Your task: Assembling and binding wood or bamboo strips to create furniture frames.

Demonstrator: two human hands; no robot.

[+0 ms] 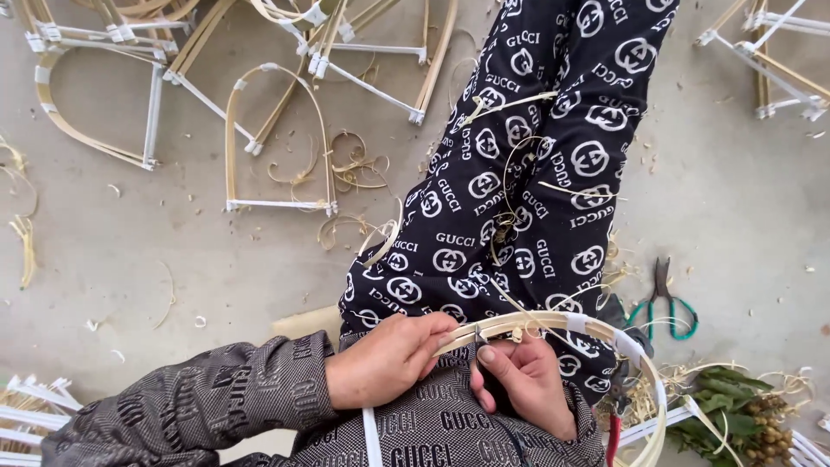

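Bamboo hoop (566, 322) pinched in both grips, left hand (385, 359) beside right hand (523, 380)

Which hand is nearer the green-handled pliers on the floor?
Right. The right hand grips the bamboo hoop just left of the pliers; the left hand holds the hoop's end farther left.

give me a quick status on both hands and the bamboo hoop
Left hand gripping bamboo hoop. Right hand pinching hoop at the same spot. Green-handled pliers on floor, clear of hoop.
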